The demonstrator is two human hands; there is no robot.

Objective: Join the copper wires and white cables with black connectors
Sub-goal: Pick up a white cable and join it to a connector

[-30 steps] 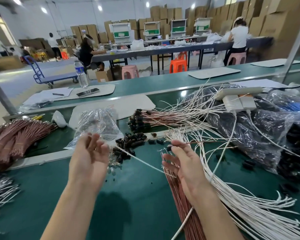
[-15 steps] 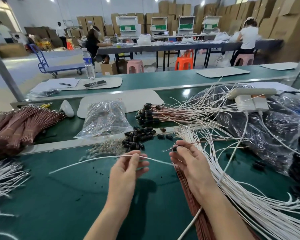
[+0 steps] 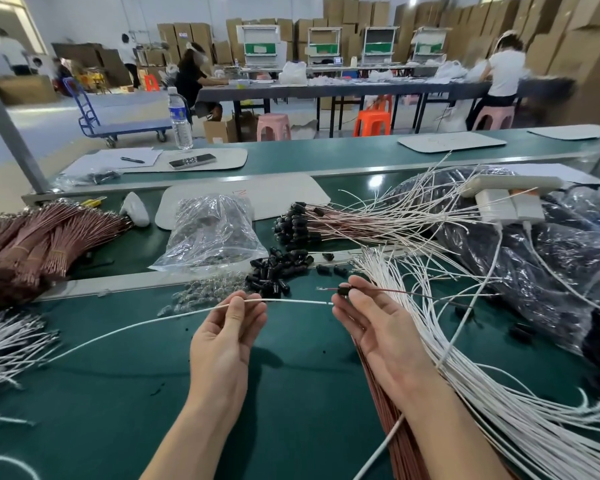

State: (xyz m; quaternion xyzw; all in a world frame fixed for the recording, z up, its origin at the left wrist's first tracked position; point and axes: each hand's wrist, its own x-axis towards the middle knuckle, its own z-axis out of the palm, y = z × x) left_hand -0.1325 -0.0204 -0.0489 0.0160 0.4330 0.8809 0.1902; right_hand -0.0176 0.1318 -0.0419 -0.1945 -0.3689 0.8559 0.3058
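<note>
My left hand point(image 3: 227, 329) pinches a white cable point(image 3: 288, 301) near its right end; the cable trails off to the lower left over the green table. My right hand point(image 3: 371, 318) pinches a black connector point(image 3: 343, 291) that sits on a thin copper wire point(image 3: 395, 291) running to the right. The cable's tip lies just left of my right fingers, a little below the connector. A pile of loose black connectors point(image 3: 278, 271) lies just beyond my hands. Finished wires with connectors point(image 3: 326, 223) lie further back.
White cables point(image 3: 465, 358) fan out on the right, copper wires point(image 3: 374, 403) under my right forearm. A copper wire bundle point(image 3: 39, 244) and more white cables point(image 3: 4, 344) lie at left. A clear bag point(image 3: 212, 230), a power strip point(image 3: 510, 185) and black plastic bags point(image 3: 551, 265) lie behind.
My left hand has picked a white cable from the left and drawn it toward my right hand. My right hand keeps the connector and copper wire, now raised slightly.
</note>
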